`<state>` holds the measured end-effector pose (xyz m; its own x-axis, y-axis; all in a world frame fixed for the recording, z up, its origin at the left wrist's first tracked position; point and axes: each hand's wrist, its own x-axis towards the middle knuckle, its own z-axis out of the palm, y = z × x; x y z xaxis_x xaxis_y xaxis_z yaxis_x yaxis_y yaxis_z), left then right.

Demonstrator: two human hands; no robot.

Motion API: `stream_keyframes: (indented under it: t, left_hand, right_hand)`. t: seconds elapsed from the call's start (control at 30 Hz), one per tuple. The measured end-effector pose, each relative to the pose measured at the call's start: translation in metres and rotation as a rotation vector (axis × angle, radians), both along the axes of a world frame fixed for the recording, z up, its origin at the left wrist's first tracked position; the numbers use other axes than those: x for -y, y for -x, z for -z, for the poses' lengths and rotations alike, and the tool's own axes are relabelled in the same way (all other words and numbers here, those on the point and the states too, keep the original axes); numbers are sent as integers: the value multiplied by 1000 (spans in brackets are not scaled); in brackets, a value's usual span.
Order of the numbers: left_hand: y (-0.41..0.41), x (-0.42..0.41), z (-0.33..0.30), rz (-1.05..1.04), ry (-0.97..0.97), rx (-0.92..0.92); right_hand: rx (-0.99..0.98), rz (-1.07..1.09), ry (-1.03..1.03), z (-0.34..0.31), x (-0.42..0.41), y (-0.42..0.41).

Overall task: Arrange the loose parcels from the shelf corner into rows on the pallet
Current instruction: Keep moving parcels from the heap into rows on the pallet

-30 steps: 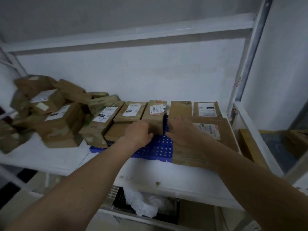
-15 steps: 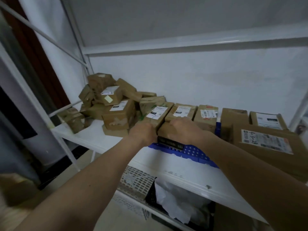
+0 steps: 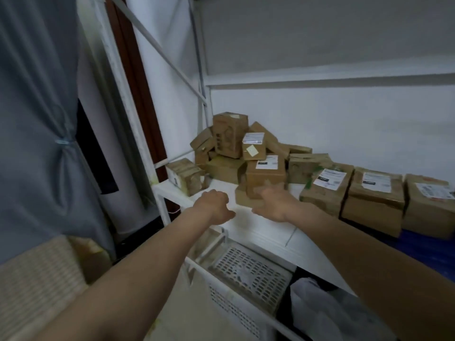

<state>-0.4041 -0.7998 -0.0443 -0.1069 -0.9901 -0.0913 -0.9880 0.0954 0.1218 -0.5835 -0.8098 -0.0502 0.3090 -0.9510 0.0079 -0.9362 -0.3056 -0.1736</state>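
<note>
Your left hand point(image 3: 213, 205) reaches out over the shelf point(image 3: 261, 225), fingers loosely curled, holding nothing. Your right hand point(image 3: 273, 203), blurred, touches the labelled brown parcel point(image 3: 266, 178) fronting the corner pile point(image 3: 236, 146); grip can't be told.

Parcel heap point(image 3: 246, 153) in shelf point(image 3: 258, 227) corner, row of parcels point(image 3: 374, 193) rightward.

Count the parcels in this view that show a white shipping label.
5. Two in the corner heap: a small upper box and a box beside the right hand. Three in the row. Others may face away.
</note>
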Motion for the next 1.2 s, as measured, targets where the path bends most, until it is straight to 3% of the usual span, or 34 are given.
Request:
stream_keyframes:
  t: [0.57, 0.83, 1.03, 1.2]
  left_hand:
    - [-168, 61, 58, -147, -135, -86]
    - [-229, 164, 57, -166, -149, -35]
    - [-256, 257, 57, -168, -128, -36]
    - [-279, 307, 72, -201, -140, -67]
  right_hand:
    - [79, -49, -171, 56, 103, -182]
    - [167, -14, -182, 63, 210, -244]
    - [108, 98, -147, 68, 296, -265]
    - [25, 160, -250, 80, 344, -280]
